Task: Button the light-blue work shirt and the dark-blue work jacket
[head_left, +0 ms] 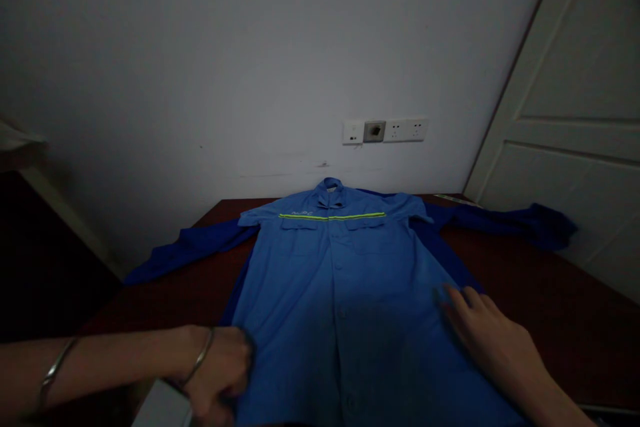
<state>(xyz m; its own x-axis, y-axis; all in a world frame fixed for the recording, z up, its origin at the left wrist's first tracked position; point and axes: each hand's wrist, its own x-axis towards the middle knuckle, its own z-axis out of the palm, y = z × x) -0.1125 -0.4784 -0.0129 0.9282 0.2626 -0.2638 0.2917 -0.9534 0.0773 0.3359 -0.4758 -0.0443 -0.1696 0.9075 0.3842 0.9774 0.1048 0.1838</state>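
A blue work shirt (330, 280) with a yellow-green stripe across the chest lies face up on a dark red-brown table (550, 293), sleeves spread to both sides. My left hand (220, 373), bangles on the wrist, is curled at the shirt's lower left edge, fingers closed on the fabric. My right hand (483, 327) lies flat on the shirt's right side, fingers stretched out toward the collar.
A white wall with a row of sockets (385, 131) stands behind the table. A white door (575, 147) is at the right. A pale grey object (163, 407) sits under my left wrist. The left side of the room is dark.
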